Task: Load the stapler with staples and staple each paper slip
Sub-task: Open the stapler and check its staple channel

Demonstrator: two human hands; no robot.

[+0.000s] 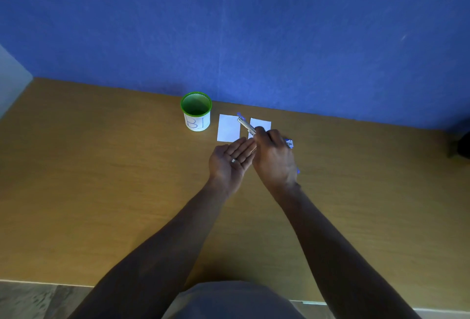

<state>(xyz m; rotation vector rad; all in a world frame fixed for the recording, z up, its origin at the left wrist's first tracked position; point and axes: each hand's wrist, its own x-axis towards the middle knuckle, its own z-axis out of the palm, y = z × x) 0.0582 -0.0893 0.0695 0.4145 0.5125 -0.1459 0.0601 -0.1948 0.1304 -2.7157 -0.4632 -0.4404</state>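
Two bare forearms reach from the near edge of the wooden counter (101, 191) toward its far edge, meeting around the middle. The left hand (232, 159) lies palm up with the grip spread flat, and a small silvery strip of staples (233, 160) rests on the palm. Just beside it, touching its fingertips, the right hand (273, 156) has its grip closed around a stapler (246, 125) with blue parts, whose opened metal arm angles up and away toward the far edge. Beyond the hands, two white paper slips lie flat side by side near the far edge: the left slip (228, 128) fully visible, the right slip (262, 123) partly covered by the stapler and fingers. Left of the slips stands a green-rimmed cup (196, 112) with a white label, upright against the blue wall (254, 26).
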